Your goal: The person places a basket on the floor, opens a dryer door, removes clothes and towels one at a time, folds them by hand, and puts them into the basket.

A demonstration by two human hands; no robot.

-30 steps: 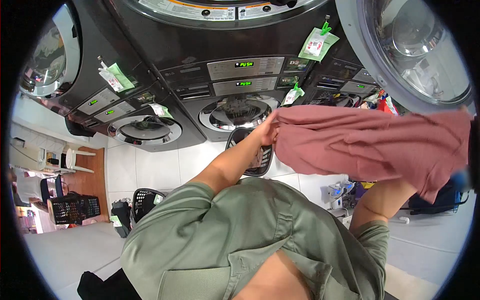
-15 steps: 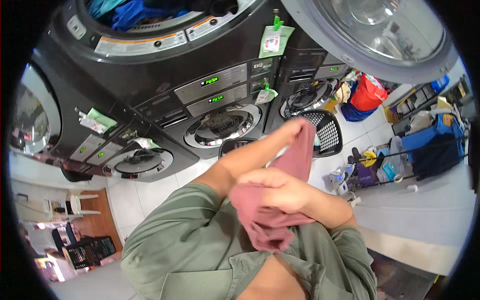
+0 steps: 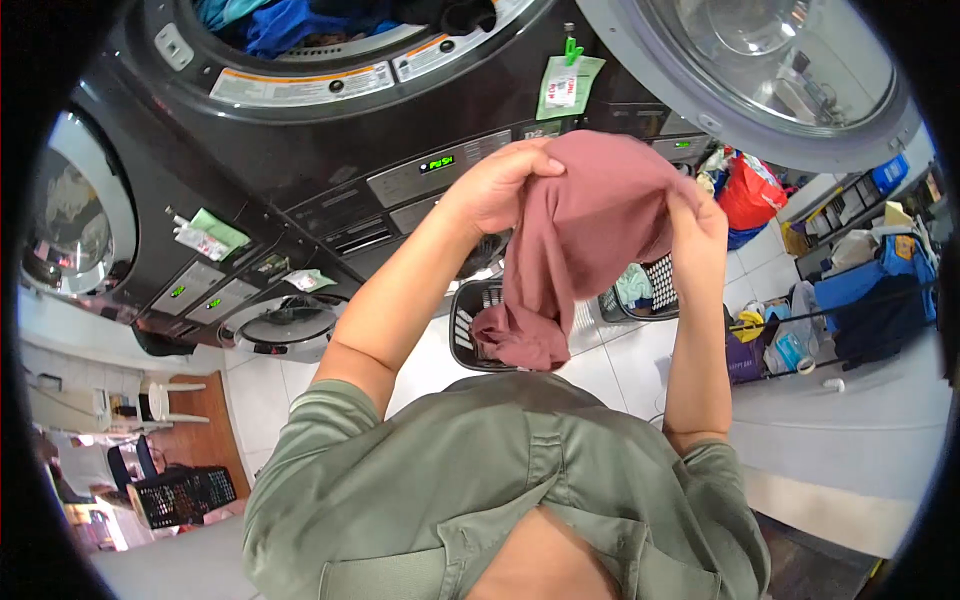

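Observation:
A dusty-pink cloth (image 3: 600, 215) hangs between my two hands, in front of the dark machines. My left hand (image 3: 505, 185) pinches its upper left edge, thumb on top. On the other side, my right hand (image 3: 698, 222) grips the upper right edge. The cloth's lower part dangles in a bunched fold over a black basket (image 3: 462, 335) on the floor. Behind my right forearm stands a second black basket (image 3: 660, 280) with pale green cloth inside.
Above is an open dryer drum with blue clothes (image 3: 300, 25); its round door (image 3: 770, 60) swings out at upper right. Green tags (image 3: 568, 88) hang on the machines. A red bag (image 3: 752, 190) and a loaded rack (image 3: 830, 310) stand at right.
The cloth was stretched out to the right, then gathered near my chest. Now it is raised toward the machines, with my hands apart at its upper edges.

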